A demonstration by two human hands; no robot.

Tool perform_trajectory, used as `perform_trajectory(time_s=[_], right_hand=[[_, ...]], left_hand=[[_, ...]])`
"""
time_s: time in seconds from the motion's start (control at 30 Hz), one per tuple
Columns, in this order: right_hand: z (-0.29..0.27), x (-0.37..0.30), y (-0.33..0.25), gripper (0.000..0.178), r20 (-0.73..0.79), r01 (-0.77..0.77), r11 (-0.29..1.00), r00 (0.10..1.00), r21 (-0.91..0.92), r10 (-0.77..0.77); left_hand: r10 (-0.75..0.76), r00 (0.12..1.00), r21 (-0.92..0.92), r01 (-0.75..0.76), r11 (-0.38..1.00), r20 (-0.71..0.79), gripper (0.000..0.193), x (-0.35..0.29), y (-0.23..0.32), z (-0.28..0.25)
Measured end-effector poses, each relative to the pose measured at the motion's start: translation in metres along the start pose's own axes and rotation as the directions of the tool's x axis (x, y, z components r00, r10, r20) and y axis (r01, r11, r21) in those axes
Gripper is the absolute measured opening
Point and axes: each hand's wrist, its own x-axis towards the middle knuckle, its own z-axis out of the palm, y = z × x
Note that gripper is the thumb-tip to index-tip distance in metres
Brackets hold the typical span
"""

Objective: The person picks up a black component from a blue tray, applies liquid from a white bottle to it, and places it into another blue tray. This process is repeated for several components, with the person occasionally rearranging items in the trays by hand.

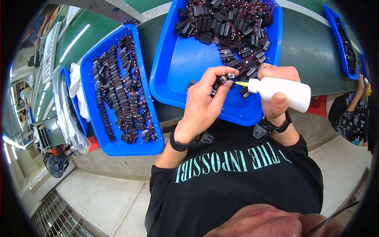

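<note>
My left hand (206,96) is closed around a small black part (222,80) with a white connector and thin wires. In my right hand (276,93) is a white squeeze bottle (290,93), lying almost level. Its yellowish nozzle tip points left and sits right by the part's connector; whether they touch I cannot tell. Both hands are over the near side of a large blue tray (179,75). Heaped in that tray's far half are many black parts (227,23) with red and black wires and small white connectors.
To the left, another blue tray (114,148) holds rows of similar black parts. A third blue tray (335,27) lies at the far right, where another person (351,114) stands. The dark green worktop (298,43) runs beneath. Clear plastic wrapping (71,114) and a small fan (56,165) are at the left.
</note>
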Motion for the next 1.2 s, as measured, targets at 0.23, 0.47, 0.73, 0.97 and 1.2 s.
perform_trajectory(time_s=[0.23, 0.47, 0.73, 0.97, 1.2], right_hand=[[0.005, 0.004, -0.004, 0.052, 0.017, 0.005, 0.998, 1.000, -0.063, -0.004], [0.014, 0.008, -0.013, 0.058, -0.016, -0.050, 0.988, 0.999, -0.145, 0.048], [0.014, 0.009, -0.013, 0.057, -0.036, -0.082, 0.989, 0.996, -0.121, 0.078], [0.014, 0.011, -0.012, 0.057, -0.035, -0.080, 0.991, 0.996, -0.103, 0.077], [0.013, 0.010, -0.011, 0.058, -0.035, -0.105, 0.989, 0.994, -0.102, 0.102]], left_hand=[[0.015, 1.000, 0.010, -0.015, 1.000, 0.000, 0.024, 0.001, -0.002, 0.001], [0.016, 1.000, 0.021, -0.016, 1.000, 0.003, 0.023, 0.001, -0.002, 0.001], [0.004, 1.000, 0.019, -0.004, 1.000, 0.005, 0.024, 0.000, -0.001, 0.001], [-0.017, 1.000, 0.025, 0.017, 1.000, 0.013, 0.024, 0.001, 0.001, 0.000], [0.004, 1.000, 0.017, -0.004, 1.000, 0.008, 0.024, 0.001, 0.000, 0.001]])
